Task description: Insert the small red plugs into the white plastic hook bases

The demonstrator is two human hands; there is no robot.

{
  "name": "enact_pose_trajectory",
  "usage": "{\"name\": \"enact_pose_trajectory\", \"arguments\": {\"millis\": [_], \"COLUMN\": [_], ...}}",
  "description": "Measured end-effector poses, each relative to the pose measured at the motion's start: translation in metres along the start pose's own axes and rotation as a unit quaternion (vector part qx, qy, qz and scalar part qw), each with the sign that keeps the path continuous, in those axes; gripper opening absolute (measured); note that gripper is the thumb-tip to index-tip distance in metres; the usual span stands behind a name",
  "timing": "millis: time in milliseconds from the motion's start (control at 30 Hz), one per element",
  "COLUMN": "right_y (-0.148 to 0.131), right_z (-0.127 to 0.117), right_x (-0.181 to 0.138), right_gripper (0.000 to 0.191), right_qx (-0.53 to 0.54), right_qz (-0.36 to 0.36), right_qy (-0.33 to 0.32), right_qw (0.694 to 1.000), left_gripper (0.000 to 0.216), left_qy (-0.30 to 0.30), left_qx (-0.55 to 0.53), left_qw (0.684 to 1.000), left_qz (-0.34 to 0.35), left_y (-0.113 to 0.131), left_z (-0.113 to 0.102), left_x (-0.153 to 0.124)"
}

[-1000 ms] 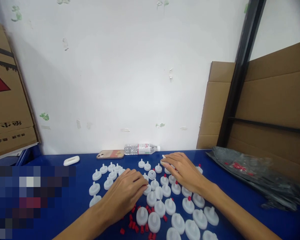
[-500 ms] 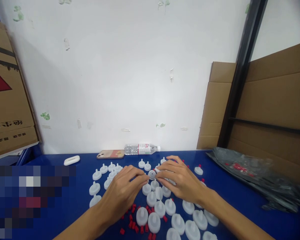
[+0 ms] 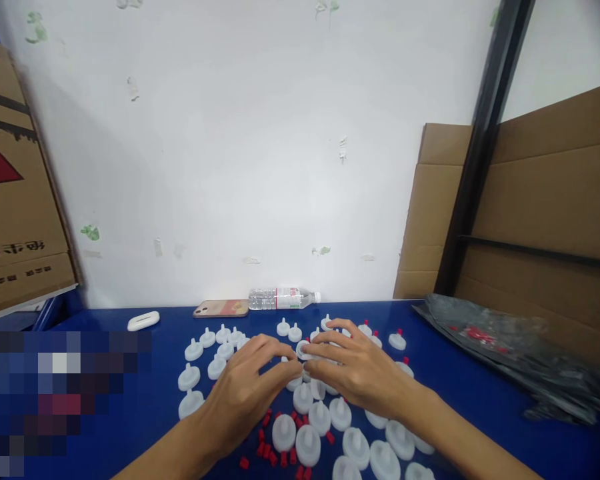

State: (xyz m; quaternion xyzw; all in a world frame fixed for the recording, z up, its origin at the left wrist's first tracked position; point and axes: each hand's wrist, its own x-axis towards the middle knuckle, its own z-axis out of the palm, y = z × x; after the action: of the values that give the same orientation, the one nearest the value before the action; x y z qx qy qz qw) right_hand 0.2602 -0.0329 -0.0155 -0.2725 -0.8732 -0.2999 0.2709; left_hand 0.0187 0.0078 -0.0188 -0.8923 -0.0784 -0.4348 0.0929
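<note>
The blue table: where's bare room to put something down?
One bare patch of the blue table lies between the white oval case and the leftmost white plastic spouted caps. Another lies between the right forearm and the dark grey plastic bag. It's crowded around the left hand and right hand, with spouted caps and small red plastic pieces.

Middle of the tabletop (image 3: pixel 460 383) is pretty clogged by white caps (image 3: pixel 340 415), far edge's partly blocked by a bottle (image 3: pixel 280 298), but room's left between those caps and the grey bag (image 3: pixel 510 363).
</note>
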Motion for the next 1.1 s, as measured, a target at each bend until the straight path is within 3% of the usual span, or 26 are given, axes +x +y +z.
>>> {"name": "enact_pose_trajectory", "arguments": {"millis": [200,500,967,1100], "right_y": [-0.0072,-0.0075,-0.0107,-0.0113], "right_z": [0.0024,-0.0014,-0.003,-0.0046], "right_x": [0.0052,0.0063,0.0069,0.0074], "right_gripper": [0.009,0.01,0.013,0.018], "right_qx": [0.005,0.007,0.029,0.033], "right_qz": [-0.029,-0.025,-0.026,-0.028], "right_qy": [0.041,0.048,0.073,0.083], "right_qw": [0.999,0.999,0.997,0.996], "left_gripper": [0.021,0.03,0.01,0.007], "left_qy": [-0.008,-0.034,0.031,0.007], "left_qx": [-0.015,-0.007,-0.021,-0.035], "left_qw": [1.0,0.999,0.999,0.999], "left_qz": [0.023,0.001,0.007,0.016], "left_y": [0.001,-0.0012,0.0024,0.0025], "left_z": [0.0008,0.0042,0.0021,0.0014], "left_x": [-0.0011,-0.008,-0.0006,0.0017]}}
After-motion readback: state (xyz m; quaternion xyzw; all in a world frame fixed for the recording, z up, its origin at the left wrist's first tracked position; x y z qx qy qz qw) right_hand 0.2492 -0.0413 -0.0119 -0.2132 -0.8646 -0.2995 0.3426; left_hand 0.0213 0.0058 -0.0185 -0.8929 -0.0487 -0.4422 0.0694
